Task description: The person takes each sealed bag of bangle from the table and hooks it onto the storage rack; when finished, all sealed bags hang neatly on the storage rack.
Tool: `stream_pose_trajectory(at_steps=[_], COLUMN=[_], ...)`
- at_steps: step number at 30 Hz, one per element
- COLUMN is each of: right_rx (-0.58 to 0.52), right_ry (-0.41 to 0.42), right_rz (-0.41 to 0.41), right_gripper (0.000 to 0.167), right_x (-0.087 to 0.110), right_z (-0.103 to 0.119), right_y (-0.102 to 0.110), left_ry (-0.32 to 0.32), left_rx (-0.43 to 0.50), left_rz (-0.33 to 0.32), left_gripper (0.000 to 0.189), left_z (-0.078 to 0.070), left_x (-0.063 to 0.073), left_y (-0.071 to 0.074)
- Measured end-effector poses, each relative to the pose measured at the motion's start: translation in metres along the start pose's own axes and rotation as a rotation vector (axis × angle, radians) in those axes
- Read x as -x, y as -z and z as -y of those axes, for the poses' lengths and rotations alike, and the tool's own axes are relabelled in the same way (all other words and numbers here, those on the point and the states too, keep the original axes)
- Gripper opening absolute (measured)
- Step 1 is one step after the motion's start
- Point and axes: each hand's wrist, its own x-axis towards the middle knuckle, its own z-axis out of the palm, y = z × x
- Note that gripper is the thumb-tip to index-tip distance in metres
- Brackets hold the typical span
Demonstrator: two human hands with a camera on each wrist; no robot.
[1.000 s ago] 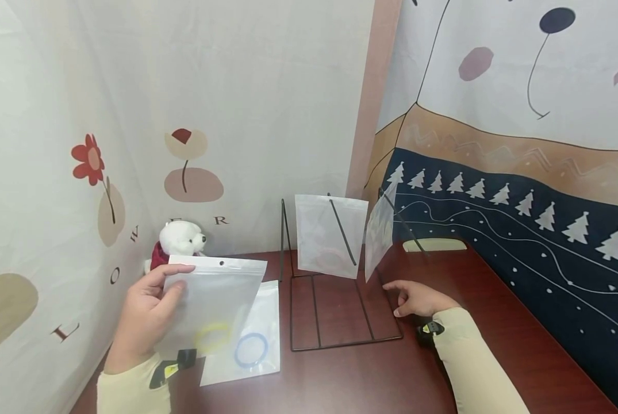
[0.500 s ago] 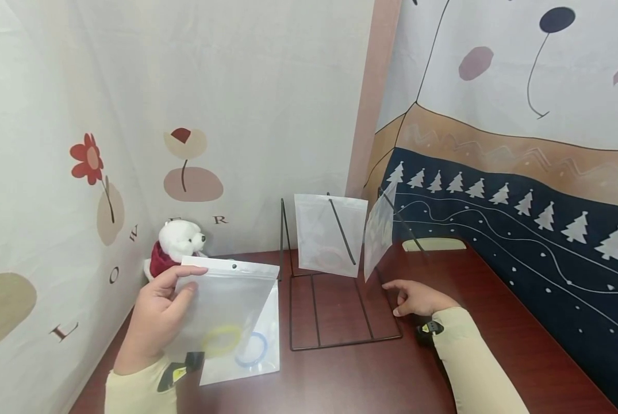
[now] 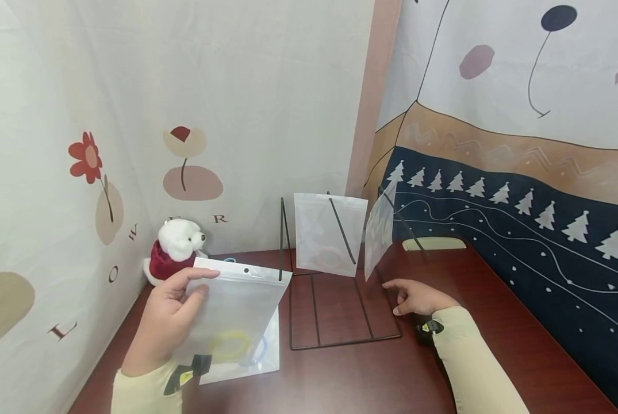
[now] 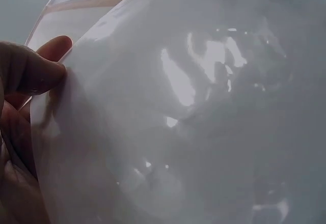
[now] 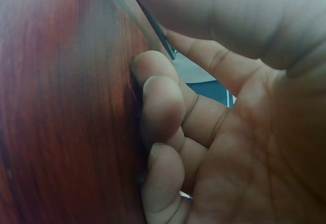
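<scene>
My left hand (image 3: 166, 313) pinches the upper left edge of a clear zip bag (image 3: 241, 302) between thumb and fingers. Inside it shows a yellow ring (image 3: 230, 332); a punched hole sits in its white top strip. Its right corner overlaps the tip of the left hook of a black wire display rack (image 3: 316, 310). My right hand (image 3: 419, 298) holds the rack's base at the right side, thumb and forefinger at the wire, other fingers curled. Two bags hang on the rack: one in the middle (image 3: 311, 230), one at right (image 3: 378, 233).
Another bag (image 3: 269, 359) with a blue ring lies on the red-brown table (image 3: 350, 382), partly behind the held bag. A white plush bear (image 3: 176, 238) in red sits at the back left. Printed curtains stand behind the table.
My left hand has carried the bag rightward to the rack's left hook, covering more of the lying bag and its blue ring. The right hand has stayed in place.
</scene>
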Motion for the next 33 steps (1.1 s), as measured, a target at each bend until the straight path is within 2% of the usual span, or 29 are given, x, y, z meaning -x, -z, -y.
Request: stream_pose_trajectory(at_steps=[19,25,33], right_rx=[-0.002,-0.009,0.007], right_ry=[-0.006,-0.004,-0.015], right_rz=[-0.004,-0.002,-0.004], right_gripper=[0.065,0.065,0.065], right_x=[0.0,0.001,-0.001], right_z=[0.001,0.001,-0.001], right_y=[0.0,0.0,0.0], left_ry=[-0.062,-0.105,-0.14], left_rx=[0.082,0.106,0.177], left_rz=[0.027,0.022,0.025], left_gripper=[0.039,0.04,0.039], left_z=[-0.002,-0.002,-0.005], left_x=[0.002,0.003,0.003], left_y=[-0.011,-0.015,-0.02])
